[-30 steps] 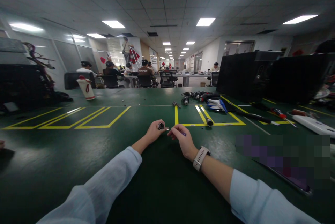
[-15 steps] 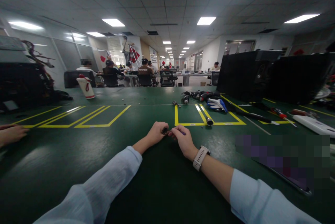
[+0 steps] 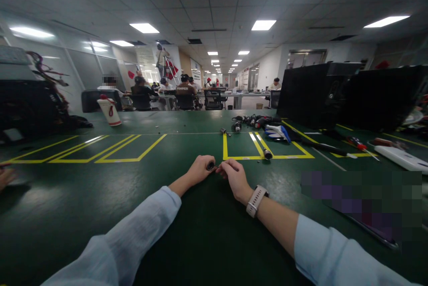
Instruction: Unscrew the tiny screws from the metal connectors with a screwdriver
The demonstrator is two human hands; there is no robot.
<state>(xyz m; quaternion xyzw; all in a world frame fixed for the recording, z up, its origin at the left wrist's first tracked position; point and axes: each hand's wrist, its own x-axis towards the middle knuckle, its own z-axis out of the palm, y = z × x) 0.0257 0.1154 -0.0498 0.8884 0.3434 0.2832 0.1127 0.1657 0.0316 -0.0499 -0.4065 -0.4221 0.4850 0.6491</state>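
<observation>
A: Start at the left edge. What's there?

B: A co-worker's hand (image 3: 6, 177), cut off and too blurred to tell open or closed. Further in, a cup (image 3: 109, 112) stands near the back of the bench (image 3: 83, 223), beyond yellow tape (image 3: 117, 160)

A: And the person's left hand?

B: The left hand (image 3: 199, 169) is curled round a dark, round part (image 3: 210, 166), gripping it with the hollow end showing. So the part is just over the bench, between the two hands

A: What meets it from the other side?

B: A thin rod (image 3: 216, 167), its tip at the part; whether it goes inside is too small to tell. The right hand (image 3: 236, 181) pinches it between thumb and fingers, with a watch (image 3: 257, 200) on that wrist

A: Anything further right?

B: A metal fitting (image 3: 267, 155) lies across the tape, and a glove (image 3: 277, 133) sits behind it. Then a black case (image 3: 314, 96) at the back, a screwdriver (image 3: 357, 144) with a red handle, and a white strip (image 3: 397, 157) near the right edge
</observation>
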